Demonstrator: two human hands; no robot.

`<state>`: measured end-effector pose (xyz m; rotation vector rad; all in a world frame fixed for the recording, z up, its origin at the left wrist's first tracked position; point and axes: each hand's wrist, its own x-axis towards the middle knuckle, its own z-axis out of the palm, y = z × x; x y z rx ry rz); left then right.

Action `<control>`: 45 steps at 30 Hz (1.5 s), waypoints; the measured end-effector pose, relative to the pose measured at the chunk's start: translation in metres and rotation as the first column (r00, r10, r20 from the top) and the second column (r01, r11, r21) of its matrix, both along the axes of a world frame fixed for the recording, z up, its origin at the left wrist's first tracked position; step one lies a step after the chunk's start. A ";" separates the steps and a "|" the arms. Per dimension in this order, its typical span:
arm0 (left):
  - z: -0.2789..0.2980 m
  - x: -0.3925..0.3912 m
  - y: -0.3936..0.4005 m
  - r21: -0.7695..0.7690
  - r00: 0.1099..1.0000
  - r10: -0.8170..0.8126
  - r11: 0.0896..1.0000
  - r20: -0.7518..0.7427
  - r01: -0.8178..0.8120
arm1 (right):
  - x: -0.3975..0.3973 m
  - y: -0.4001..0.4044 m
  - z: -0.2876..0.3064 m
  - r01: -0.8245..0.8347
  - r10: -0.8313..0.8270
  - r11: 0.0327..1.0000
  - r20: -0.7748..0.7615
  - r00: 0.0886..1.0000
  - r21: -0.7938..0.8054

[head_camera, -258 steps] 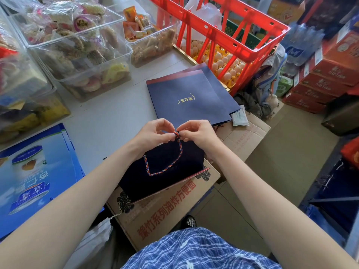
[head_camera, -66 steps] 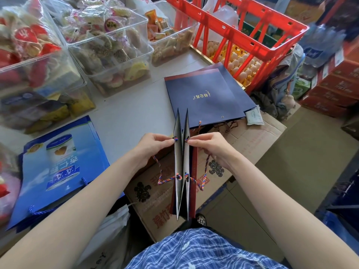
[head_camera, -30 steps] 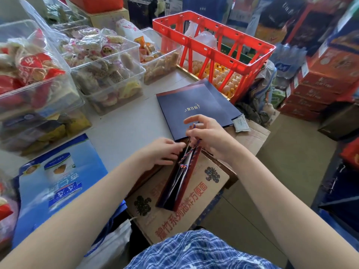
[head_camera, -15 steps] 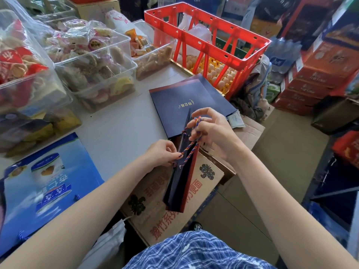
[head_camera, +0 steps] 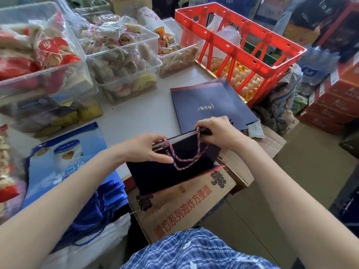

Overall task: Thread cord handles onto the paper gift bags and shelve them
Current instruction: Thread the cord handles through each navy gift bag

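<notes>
Gift bag: dark navy paper gift bag [head_camera: 167,171], folded flat, held at its top edge over the printed cardboard box [head_camera: 186,200].
Cord handle: red-and-blue twisted cord handle [head_camera: 184,156] hangs in a loop down the bag's near face, both ends at the top edge.
Left hand: left hand [head_camera: 147,148] pinches the bag's top edge at the cord's left end, fingers curled over it.
Right hand: right hand [head_camera: 219,131] grips the top edge at the cord's right end.
Stack: more flat navy bags [head_camera: 209,105] lie on the white table [head_camera: 139,117], just beyond the held bag.
Crate: red plastic crate [head_camera: 242,47] stands beyond that stack, eggs showing beneath it.
Other bags: blue printed bags [head_camera: 64,162] lie to the left of the held bag.
</notes>
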<state>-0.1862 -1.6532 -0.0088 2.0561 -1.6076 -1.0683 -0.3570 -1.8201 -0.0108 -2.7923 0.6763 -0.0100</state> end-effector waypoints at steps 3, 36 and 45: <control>0.039 0.023 -0.007 -0.190 0.982 0.058 0.982 0.182 -0.023 | 0.025 -0.017 0.044 -0.024 0.035 0.997 0.159 0.987 -0.073; -0.161 0.016 0.004 0.348 0.765 0.590 0.682 0.259 -0.644 | 0.070 0.028 -0.166 0.498 -0.403 0.827 -0.343 0.849 0.262; -0.169 0.005 0.003 0.323 0.757 0.576 0.685 0.309 -0.653 | 0.065 0.026 -0.170 0.485 -0.437 0.839 -0.226 0.870 0.245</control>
